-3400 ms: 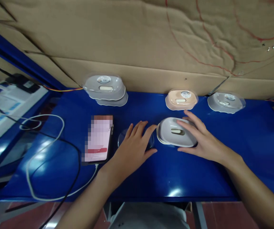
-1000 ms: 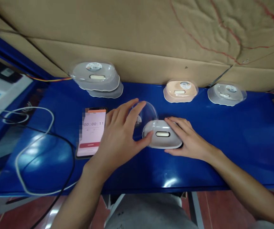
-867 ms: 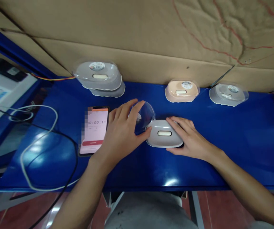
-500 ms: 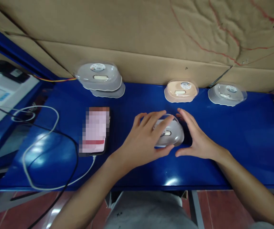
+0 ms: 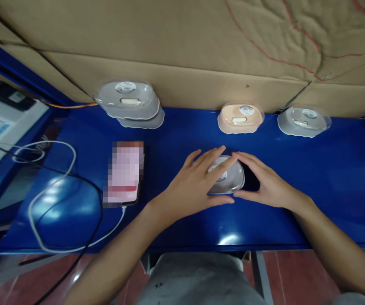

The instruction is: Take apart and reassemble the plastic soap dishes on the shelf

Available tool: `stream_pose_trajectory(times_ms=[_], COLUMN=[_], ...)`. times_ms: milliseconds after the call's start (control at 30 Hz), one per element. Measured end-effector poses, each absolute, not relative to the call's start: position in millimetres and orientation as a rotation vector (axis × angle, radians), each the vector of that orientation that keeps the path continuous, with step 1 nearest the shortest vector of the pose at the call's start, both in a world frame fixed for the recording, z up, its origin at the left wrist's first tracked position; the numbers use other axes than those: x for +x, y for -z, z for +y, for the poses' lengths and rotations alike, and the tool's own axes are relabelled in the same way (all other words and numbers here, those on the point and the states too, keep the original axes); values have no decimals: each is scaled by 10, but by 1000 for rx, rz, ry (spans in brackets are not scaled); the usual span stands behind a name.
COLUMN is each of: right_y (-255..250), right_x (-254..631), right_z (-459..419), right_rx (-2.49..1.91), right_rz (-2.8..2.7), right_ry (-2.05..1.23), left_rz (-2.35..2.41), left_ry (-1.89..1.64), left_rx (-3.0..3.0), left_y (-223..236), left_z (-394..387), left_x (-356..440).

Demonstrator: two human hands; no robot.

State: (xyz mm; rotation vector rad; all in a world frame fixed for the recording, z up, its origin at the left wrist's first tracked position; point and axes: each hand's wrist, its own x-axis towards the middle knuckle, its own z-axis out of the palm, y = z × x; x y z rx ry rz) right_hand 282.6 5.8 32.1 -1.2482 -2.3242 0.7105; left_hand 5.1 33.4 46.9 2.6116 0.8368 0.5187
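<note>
Gray container [image 5: 235, 176] with clear lid [image 5: 226, 183], on blue table [image 5: 201, 231], between both hands. Over its left part, left hand [image 5: 195, 182], fingers spread, thumb apart along near side. At its right end, right hand [image 5: 274, 186], half-open, fingertips and thumb at far and near corners, palm clear; firmness of either hold impossible to tell. Beyond it, peach container [image 5: 239, 120]; well to its left, phone [image 5: 125, 171].

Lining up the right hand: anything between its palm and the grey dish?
Only the clear cover over the grey dish; shadowed tabletop shows between it and the right hand. The left hand hides the dish's left side.
</note>
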Motion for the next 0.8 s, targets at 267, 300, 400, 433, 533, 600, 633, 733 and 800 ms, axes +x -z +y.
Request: stream_pose_trajectory(times_ms=[267, 300, 400, 433, 533, 600, 633, 733, 800], right_y=[-393, -385, -357, -352, -358, -371, -377, -385, -383], right_x=[2901, 2903, 2895, 2889, 2873, 2868, 2867, 2866, 2865], right_z=[51, 48, 43, 42, 43, 44, 44, 38, 30], right_rx=[-1326, -1332, -1324, -1318, -1308, -1304, -1300, -1293, -1297], right_rz=[-2300, -2289, -2249, -2244, -2276, -2311, -2327, -2353, -2359], right_ry=[-827, -855, -923, -928, -886, -843, -827, -801, -788], left_rz=[1040, 1035, 1015, 1007, 980, 966, 960, 939, 922], left_ry=[-272, -280, -328, -343, -371, -391, -398, -396, -378], left_rx=[2292, 2302, 2378, 2401, 2440, 2451, 2452, 2451, 2442], left_y=[-487, -494, -519, -526, -533, -528, -524, -511, -502], left_z=[390, 388, 368, 360, 340, 334, 332, 332, 335], left_x=[-308, -308, -264, -247, -219, -217, -218, -224, -228])
